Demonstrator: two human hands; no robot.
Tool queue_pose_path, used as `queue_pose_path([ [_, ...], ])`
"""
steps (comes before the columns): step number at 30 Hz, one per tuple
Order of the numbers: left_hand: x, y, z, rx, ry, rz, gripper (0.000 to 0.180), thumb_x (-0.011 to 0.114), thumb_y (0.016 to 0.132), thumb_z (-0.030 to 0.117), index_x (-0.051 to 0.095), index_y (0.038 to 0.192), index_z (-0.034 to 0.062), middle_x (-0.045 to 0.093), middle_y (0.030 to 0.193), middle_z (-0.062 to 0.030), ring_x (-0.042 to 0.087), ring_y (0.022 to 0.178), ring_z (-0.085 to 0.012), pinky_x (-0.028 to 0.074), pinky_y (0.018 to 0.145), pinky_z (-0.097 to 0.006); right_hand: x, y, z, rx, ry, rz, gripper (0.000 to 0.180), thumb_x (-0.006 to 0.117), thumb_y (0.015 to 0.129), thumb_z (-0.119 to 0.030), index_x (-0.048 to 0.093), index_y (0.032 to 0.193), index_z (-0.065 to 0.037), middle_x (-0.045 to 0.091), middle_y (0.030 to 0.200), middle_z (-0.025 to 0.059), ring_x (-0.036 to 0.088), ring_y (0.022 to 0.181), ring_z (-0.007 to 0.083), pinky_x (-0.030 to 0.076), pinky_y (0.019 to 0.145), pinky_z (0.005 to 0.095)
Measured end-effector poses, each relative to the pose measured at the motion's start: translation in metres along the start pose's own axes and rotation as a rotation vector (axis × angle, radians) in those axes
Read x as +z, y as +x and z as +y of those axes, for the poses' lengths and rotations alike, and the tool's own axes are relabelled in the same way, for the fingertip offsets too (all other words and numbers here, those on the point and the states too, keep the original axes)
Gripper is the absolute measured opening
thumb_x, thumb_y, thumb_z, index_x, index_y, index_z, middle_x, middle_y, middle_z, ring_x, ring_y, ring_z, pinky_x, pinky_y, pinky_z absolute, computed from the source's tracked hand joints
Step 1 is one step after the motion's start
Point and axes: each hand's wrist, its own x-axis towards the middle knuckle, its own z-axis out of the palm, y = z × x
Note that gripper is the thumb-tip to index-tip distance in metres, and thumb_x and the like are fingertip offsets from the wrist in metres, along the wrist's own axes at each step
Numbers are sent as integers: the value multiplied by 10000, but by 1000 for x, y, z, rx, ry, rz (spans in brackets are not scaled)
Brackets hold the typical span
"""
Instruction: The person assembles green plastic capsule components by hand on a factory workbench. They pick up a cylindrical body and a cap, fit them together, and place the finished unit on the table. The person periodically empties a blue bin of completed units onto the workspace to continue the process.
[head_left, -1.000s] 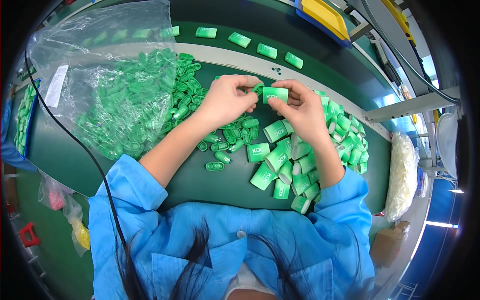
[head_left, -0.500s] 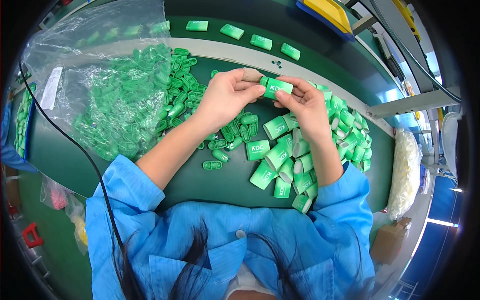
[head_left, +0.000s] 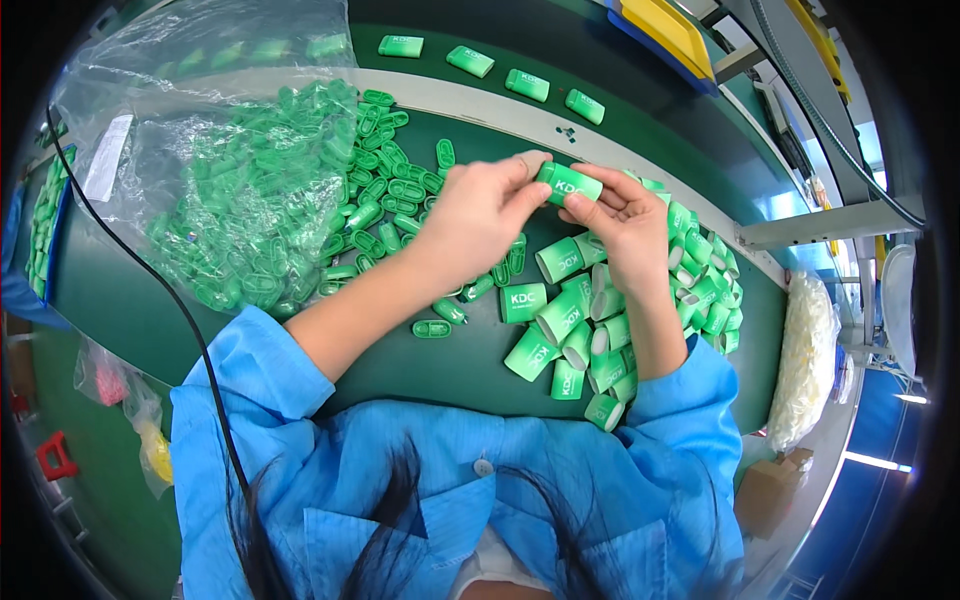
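Above the far middle of the table, both hands hold a small green-and-white plastic casing (head_left: 572, 184), pale printing facing up. My left hand (head_left: 478, 212) pinches its left end between thumb and forefinger. At the other end, my right hand (head_left: 632, 225) is closed round it, thumb on the near side. Under and beside the left forearm lie many loose green oval caps (head_left: 392, 190), spilling from a clear plastic bag (head_left: 230, 170) full of the same. Hollow green-and-white sleeves (head_left: 562, 318) are heaped beneath and around my right forearm. Fingers partly hide both ends of the held casing.
Beyond the pale rail (head_left: 470, 98), several casings (head_left: 470, 61) lie in a row on a dark green strip. A yellow tray (head_left: 665, 35) sits at far right. A black cable (head_left: 165, 298) crosses the left side. A stuffed bag (head_left: 808, 360) stands right.
Both hands have shifted slightly right with the casing. The green part that stuck out at the casing's left end now sits closer to the sleeve.
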Motion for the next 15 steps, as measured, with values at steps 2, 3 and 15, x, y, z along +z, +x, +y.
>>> queue_pose_path([
  [2, 5, -12, 10, 88, 284, 7, 318, 530, 861, 27, 509, 1166, -62, 649, 880, -199, 661, 769, -273, 513, 659, -330, 4, -4, -2, -19, -46, 18, 306, 651, 797, 19, 577, 1091, 60, 641, 969, 120, 631, 837, 152, 542, 738, 257],
  [3, 10, -16, 8, 168, 344, 57, 327, 512, 852, 5, 491, 1172, -55, 634, 856, -224, 650, 731, -330, 506, 629, -360, 7, -8, -3, -83, -113, 40, 306, 648, 798, 22, 576, 1092, 62, 640, 967, 116, 629, 833, 148, 538, 736, 252],
  [15, -11, 30, 3, 237, 596, 128, 396, 580, 801, 53, 491, 1181, -9, 599, 1068, -206, 581, 957, -379, 472, 835, -428, -43, 72, -13, -36, -459, 12, 298, 667, 811, -114, 598, 1071, 14, 642, 891, 38, 575, 727, 88, 473, 656, 217],
])
